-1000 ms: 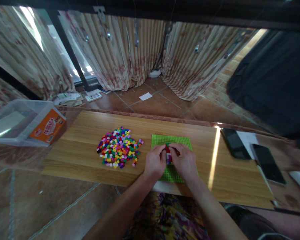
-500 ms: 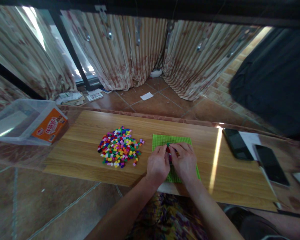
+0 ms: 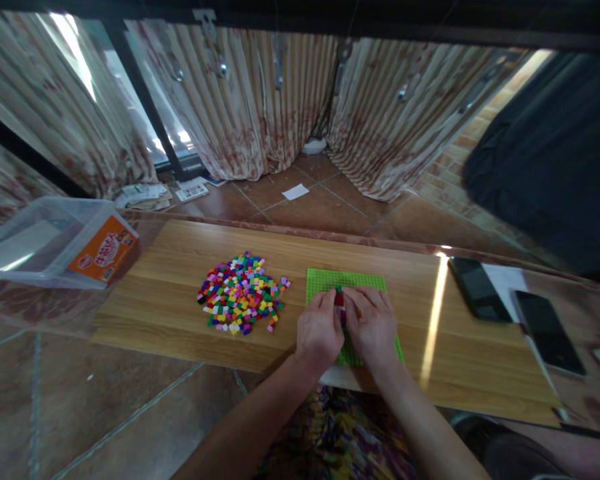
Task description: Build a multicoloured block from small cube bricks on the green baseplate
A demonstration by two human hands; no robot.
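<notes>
A light green studded baseplate (image 3: 347,276) lies at the table's front edge, partly covered by both hands. On it stands a small cluster of toy bricks (image 3: 339,300), with red, green and pale ones showing between the fingers. My left hand (image 3: 321,331) is closed, its thumb and fingertips against the cluster's left side. From the right, my right hand (image 3: 373,327) presses curled fingers on the same bricks. The fingers hide most of the cluster. Left of the plate spreads a heap of loose multicoloured bricks (image 3: 243,297).
A clear plastic tub (image 3: 55,270) with an orange label stands at the table's left end. Two dark phones (image 3: 480,289) lie at the right, near white paper (image 3: 504,283). The wooden board (image 3: 170,320) runs under the bricks. Curtains (image 3: 260,113) hang beyond the table.
Both hands stay on the brick cluster, their fingers shifting only slightly, and more of the red brick shows between them. The whole view has moved a little.
</notes>
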